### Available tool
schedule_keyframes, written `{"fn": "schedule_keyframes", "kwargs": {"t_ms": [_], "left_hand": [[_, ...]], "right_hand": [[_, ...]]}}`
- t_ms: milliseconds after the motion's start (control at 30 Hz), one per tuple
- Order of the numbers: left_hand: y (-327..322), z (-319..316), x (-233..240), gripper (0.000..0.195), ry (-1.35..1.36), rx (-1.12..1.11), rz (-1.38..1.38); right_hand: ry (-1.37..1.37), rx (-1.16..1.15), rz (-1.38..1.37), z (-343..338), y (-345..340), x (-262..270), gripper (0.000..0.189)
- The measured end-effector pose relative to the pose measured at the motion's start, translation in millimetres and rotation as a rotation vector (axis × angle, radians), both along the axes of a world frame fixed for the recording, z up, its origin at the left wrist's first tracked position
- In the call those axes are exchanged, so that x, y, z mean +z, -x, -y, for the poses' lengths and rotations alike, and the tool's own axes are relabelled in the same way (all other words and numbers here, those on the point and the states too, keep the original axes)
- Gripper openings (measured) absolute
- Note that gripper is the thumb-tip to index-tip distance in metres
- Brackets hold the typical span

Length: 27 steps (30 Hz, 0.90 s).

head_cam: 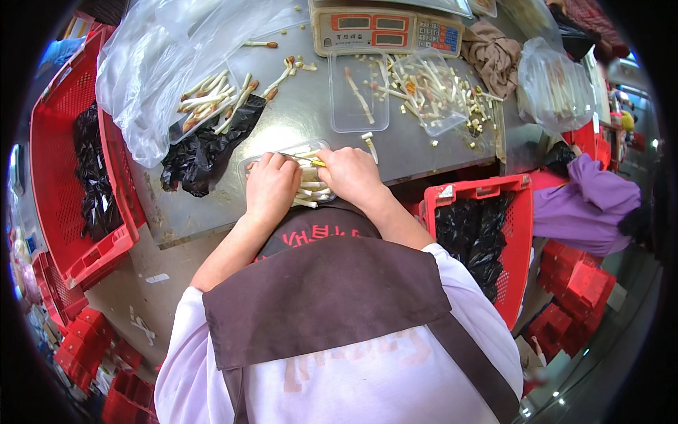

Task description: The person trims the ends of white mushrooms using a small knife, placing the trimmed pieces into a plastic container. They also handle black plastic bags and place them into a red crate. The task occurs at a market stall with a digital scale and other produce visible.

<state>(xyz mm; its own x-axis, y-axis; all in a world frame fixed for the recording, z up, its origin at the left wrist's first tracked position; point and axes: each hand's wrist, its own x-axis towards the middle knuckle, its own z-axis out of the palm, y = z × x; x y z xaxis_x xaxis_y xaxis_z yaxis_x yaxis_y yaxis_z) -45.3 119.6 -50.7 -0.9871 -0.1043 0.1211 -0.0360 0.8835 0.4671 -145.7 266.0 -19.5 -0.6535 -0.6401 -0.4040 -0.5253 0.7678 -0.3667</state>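
My right hand (349, 172) grips a small knife with a yellow handle (318, 162), its blade pointing left toward my other hand. My left hand (273, 183) rests with curled fingers on pale vegetable stalks in a clear plastic tray (324, 144); whether it pinches one is hidden. Cut pale stalks (311, 192) lie side by side in that tray, near the table edge against my apron. One loose stalk piece (372, 147) lies just beyond my right hand. Farther left, brown-tipped stalks (209, 100) fill another clear tray, partly over a black plastic bag (204, 159).
A digital scale (386, 33) stands at the back of the metal table (296, 116). Before it are a clear tray (360, 125) holding one stalk, another clear tray (431, 90) and scattered trimmings (474, 114). Red crates (119, 185) (522, 228) flank the table; a brown cloth (490, 55) lies back right.
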Motion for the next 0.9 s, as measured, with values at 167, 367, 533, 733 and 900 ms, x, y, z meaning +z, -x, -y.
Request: {"fn": "schedule_keyframes", "kwargs": {"t_ms": [167, 367, 533, 733, 900], "left_hand": [[-2, 1, 2, 0.011, -0.137, 0.039, -0.026], [0, 3, 7, 0.018, -0.14, -0.016, 0.0], [2, 11, 8, 0.02, -0.538, 0.112, -0.054], [7, 20, 19, 0.018, -1.302, 0.365, 0.115], [8, 22, 17, 0.017, -1.457, 0.366, 0.149]], "right_hand": [[0.256, -0.192, 0.24, -7, 1, -9, 0.024], [0.459, -0.245, 0.419, -12, -1, -7, 0.027], [0.772, -0.474, 0.505, -15, -13, -17, 0.026], [0.715, -0.412, 0.341, -16, -8, 7, 0.017], [0.684, -0.134, -0.044, -1, -5, -2, 0.021]]}}
